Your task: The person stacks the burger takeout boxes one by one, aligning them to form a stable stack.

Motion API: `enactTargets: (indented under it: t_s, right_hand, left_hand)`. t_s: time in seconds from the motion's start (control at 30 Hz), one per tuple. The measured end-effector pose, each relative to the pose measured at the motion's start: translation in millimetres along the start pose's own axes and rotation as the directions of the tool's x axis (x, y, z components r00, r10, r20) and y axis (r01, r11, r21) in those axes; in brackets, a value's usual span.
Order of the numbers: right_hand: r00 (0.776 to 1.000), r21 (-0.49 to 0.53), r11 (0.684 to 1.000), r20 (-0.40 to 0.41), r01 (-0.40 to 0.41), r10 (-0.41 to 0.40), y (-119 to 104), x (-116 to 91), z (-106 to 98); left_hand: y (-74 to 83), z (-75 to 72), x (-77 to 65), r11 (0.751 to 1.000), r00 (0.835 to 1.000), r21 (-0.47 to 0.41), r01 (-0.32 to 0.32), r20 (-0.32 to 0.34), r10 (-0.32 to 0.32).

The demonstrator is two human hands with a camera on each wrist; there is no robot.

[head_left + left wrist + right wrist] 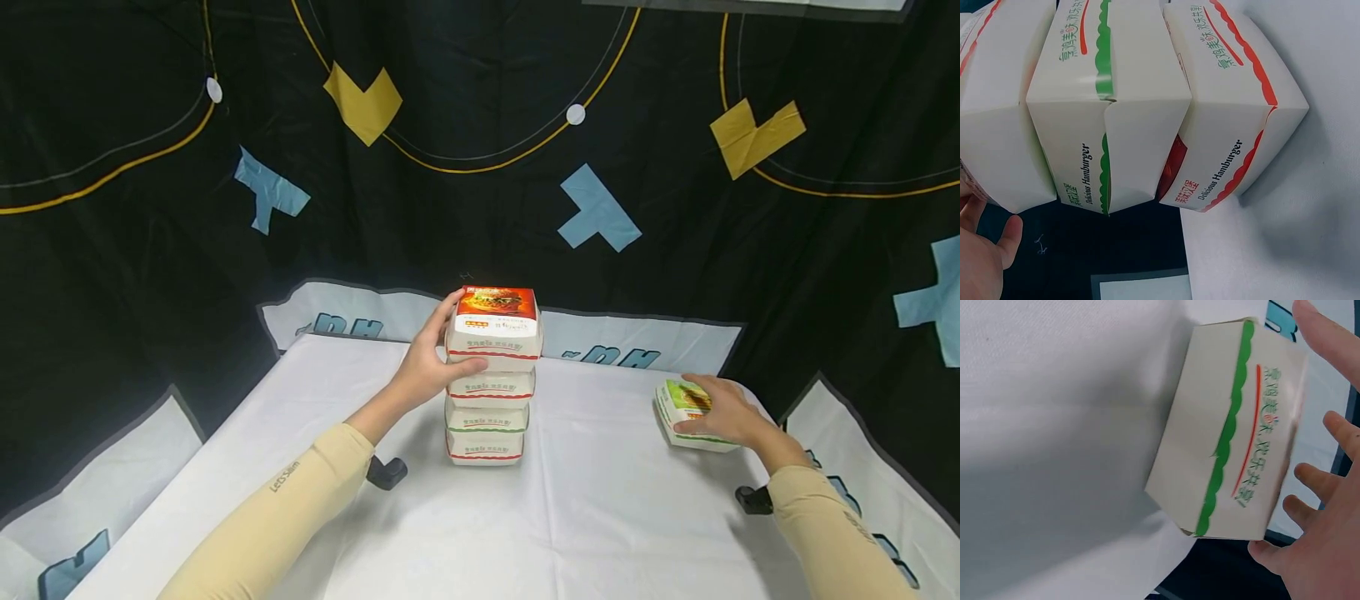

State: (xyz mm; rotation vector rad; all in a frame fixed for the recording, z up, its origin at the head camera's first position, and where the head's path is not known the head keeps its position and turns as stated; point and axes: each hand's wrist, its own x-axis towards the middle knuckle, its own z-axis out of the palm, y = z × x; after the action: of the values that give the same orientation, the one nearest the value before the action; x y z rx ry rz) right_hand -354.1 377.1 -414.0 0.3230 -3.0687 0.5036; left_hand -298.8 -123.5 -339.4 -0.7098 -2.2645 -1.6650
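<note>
A stack of several white cardboard hamburger boxes (489, 387) stands upright mid-table, some trimmed red and one green. My left hand (429, 367) grips the top box (497, 329), which has a red burger picture on its lid, thumb across the front and fingers at the far left side. In the left wrist view, that hand (985, 250) shows at the edge beside the lower boxes (1129, 112). On the right of the table sits a single green-trimmed hamburger box (686, 412). My right hand (727, 410) spreads over its lid; the right wrist view shows the fingers (1322, 481) apart around the box's top.
A white cloth covers the table (600, 517). Behind it hangs a black curtain (465, 225) with yellow and blue tape patches. White printed cloth panels (645, 342) run along the far edge. Dark wrist-camera mounts (387, 473) show under both forearms.
</note>
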Motion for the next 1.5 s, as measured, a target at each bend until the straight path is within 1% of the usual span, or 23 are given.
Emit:
enactTargets:
  t_s: [0.13,0.27,0.37,0.5,0.8,1.13,1.37,1.5]
  right_hand:
    - [1.0,-0.01,1.0,0.006,-0.001,0.001,5,0,5]
    - [1.0,0.017,1.0,0.027,-0.003,0.003,10,-1,9]
    - [0.999,0.027,1.0,0.043,-0.01,0.009,13,-2,10]
    - [0.999,0.014,1.0,0.049,-0.024,0.023,14,-3,10]
    - [0.999,0.003,0.999,0.036,-0.035,0.034,15,-7,10]
    - [0.999,0.046,0.998,0.042,-0.036,0.034,16,-7,13]
    - [1.0,0.035,0.999,0.022,-0.004,0.003,18,-7,14]
    - [1.0,0.048,0.999,0.019,-0.007,0.007,19,-6,16]
  left_hand:
    - [0.3,0.3,-0.5,1.0,1.0,0.003,-0.004,0.001,0.004]
    - [1.1,0.6,-0.9,1.0,1.0,0.008,-0.003,0.0,0.003]
    - [1.8,0.8,-1.1,1.0,1.0,0.009,-0.001,-0.003,0.001]
    - [2.3,0.7,-0.8,1.0,1.0,0.01,0.0,-0.004,0.0]
    - [3.7,0.3,-1.3,1.0,1.0,0.024,0.008,-0.006,-0.008]
    - [4.3,0.2,0.1,1.0,1.0,0.024,0.012,0.0,-0.012]
    - [4.7,1.2,0.8,1.0,1.0,0.019,0.014,0.001,-0.014]
    - [5.3,1.4,0.5,1.0,1.0,0.02,0.01,0.001,-0.01]
